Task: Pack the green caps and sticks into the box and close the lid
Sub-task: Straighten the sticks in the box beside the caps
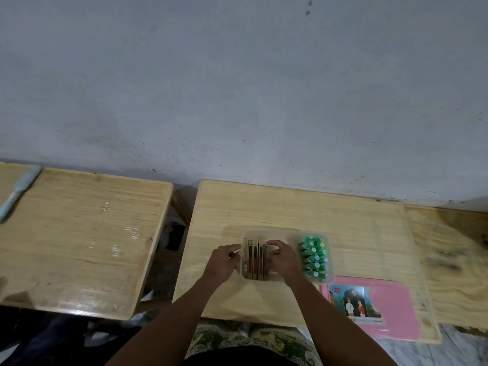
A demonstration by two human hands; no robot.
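Observation:
A clear plastic box (286, 235) sits on the middle wooden table (343, 223). Several green caps (314, 257) stand in rows in its right part. Several brown stick packs (254, 261) stand on edge in its left part. My left hand (223, 262) presses against the box's left wall beside the packs. My right hand (282, 257) is inside the box, its fingers curled against the rightmost pack, between the packs and the caps. The pink lid (390, 307) with a picture label lies flat on the table to the box's lower right.
A second wooden table (79, 233) stands at the left with a pale blue comb-like tool (18, 192) at its far corner. A third wooden surface (454, 260) adjoins on the right. A grey wall rises behind. A gap separates the left and middle tables.

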